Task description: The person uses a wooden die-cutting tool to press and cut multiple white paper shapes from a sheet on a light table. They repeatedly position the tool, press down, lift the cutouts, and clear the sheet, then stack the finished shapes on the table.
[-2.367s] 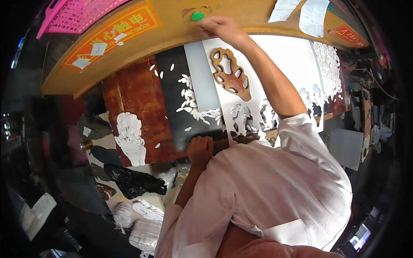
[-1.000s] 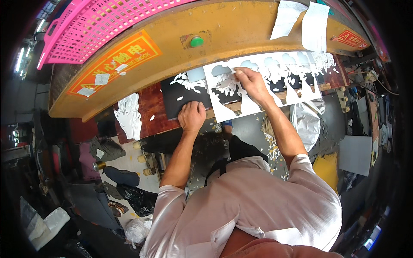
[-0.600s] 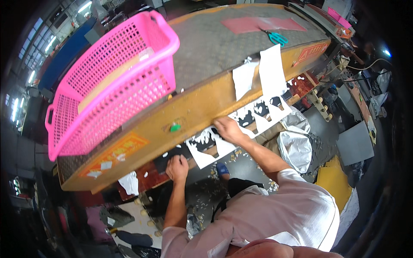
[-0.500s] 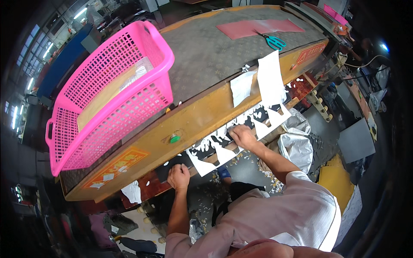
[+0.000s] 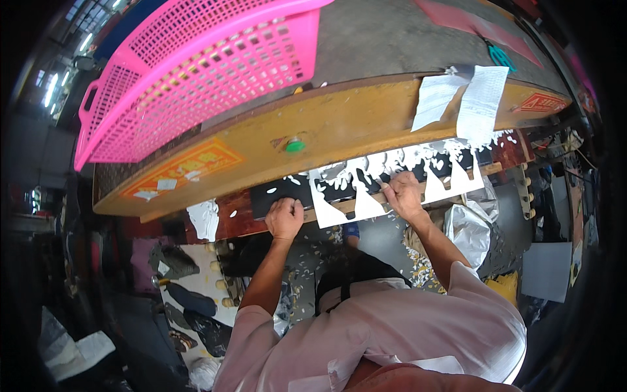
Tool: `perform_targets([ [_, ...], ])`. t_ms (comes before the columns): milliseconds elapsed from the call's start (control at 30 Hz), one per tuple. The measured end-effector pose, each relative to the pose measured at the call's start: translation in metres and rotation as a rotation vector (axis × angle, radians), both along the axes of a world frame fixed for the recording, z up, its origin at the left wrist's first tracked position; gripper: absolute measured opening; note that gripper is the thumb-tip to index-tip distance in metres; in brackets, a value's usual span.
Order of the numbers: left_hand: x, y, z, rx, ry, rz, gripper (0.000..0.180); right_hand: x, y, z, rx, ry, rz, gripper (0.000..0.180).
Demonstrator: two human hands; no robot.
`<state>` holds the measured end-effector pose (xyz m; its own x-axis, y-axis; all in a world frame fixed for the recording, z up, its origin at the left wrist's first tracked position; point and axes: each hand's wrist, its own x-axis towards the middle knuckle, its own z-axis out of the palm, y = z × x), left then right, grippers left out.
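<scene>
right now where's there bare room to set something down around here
Widest: the grey top, between the pink basket and the red sheet. Smaller: the red-brown board between the white pile and the black mat, though one loose white piece lies there. Crowded: the cut white sheet around the right hand, with white scraps at its openings.

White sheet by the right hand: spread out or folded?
Spread out: the white sheet stretches along the black board, its cut-out gaps showing, with the right hand at its near edge.

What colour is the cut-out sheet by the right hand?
The cut-out sheet is white, best seen in the head view.
</scene>
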<state>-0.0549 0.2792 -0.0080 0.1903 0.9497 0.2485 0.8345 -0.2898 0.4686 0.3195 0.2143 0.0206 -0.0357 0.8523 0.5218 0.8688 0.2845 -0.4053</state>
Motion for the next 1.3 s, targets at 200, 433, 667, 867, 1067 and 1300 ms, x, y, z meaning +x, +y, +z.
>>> perform_targets([
  [200,-0.011,-0.063,0.008,0.041,-0.162,-0.010,0.019,-0.016,-0.068,0.032,-0.371,0.042,-0.073,0.026],
  [433,0.030,-0.112,0.052,-0.269,-0.803,-0.036,0.021,-0.068,-0.039,0.079,-0.453,0.194,-0.069,0.042],
  [667,0.089,-0.075,0.013,0.027,-0.693,-0.430,0.015,-0.137,0.041,0.002,-0.620,-0.220,0.022,0.080],
  [867,0.086,-0.067,-0.030,0.075,-0.560,-0.399,0.017,-0.108,0.068,0.002,-0.558,0.083,0.251,0.074],
  [1067,0.093,-0.071,-0.005,-0.121,-0.434,-0.305,0.030,-0.053,0.083,0.021,-0.794,1.364,0.172,0.068],
  [1300,0.129,-0.059,0.015,-0.132,-0.351,-0.266,0.065,-0.057,0.083,0.012,-0.693,1.530,0.133,0.064],
])
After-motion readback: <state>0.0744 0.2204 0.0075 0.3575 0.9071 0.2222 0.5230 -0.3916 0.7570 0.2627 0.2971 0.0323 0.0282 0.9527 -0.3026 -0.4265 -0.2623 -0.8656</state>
